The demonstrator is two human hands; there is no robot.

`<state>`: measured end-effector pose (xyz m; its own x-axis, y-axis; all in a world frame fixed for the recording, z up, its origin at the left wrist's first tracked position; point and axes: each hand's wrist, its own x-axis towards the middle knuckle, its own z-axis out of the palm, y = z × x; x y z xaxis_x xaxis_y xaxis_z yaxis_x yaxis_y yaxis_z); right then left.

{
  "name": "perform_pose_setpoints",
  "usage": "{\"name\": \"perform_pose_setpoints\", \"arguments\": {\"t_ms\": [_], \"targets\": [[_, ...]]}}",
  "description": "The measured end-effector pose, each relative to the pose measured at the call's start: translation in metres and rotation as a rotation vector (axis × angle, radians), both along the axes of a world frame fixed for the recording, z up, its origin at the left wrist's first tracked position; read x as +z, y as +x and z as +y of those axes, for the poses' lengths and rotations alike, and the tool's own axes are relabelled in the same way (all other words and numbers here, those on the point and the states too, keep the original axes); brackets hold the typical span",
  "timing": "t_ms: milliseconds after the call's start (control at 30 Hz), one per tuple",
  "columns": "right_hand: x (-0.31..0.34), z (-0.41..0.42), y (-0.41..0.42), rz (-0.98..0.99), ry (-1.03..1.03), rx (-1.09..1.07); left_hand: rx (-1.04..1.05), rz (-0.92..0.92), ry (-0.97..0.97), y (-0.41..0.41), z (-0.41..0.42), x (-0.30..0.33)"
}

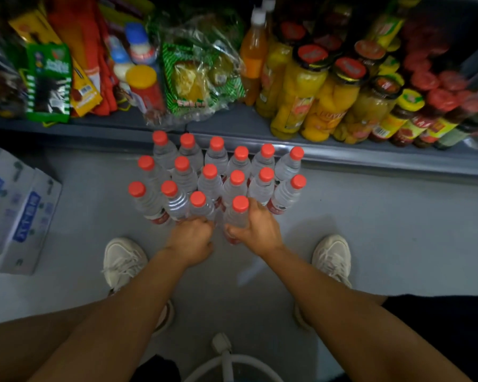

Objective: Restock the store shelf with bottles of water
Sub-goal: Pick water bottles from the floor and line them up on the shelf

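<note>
Several clear water bottles with red caps point(210, 172) stand in rows on the grey floor just in front of the low shelf point(232, 125). My right hand point(255, 230) is wrapped around the nearest bottle point(239, 210) at the front right of the group. My left hand point(192, 235) grips the lower body of the front bottle beside it point(199, 204), with its fingers curled around the base. Both bottles stand upright on the floor.
The shelf holds snack packets point(49, 81) at left, a bagged pack point(199, 75) in the middle, and jars of yellow fruit point(301, 89) and sauce bottles at right. White cartons point(14, 210) lie at left. My shoes point(124, 260) flank the bottles.
</note>
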<state>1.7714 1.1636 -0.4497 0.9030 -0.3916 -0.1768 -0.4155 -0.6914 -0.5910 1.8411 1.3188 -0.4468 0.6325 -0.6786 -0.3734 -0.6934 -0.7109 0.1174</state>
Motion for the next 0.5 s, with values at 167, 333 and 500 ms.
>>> {"name": "perform_pose_setpoints", "arguments": {"t_ms": [167,333,500], "targets": [[0.062,-0.013,-0.003,-0.102,-0.063,0.006,-0.04,-0.113,-0.064,-0.001,-0.015,0.056],[0.136,-0.028,0.009,-0.25,-0.117,-0.02,-0.072,-0.24,-0.128,0.013,-0.032,0.129],[0.218,-0.048,0.028,-0.406,-0.175,-0.035,-0.072,-0.413,-0.2,0.042,-0.049,0.204]]}}
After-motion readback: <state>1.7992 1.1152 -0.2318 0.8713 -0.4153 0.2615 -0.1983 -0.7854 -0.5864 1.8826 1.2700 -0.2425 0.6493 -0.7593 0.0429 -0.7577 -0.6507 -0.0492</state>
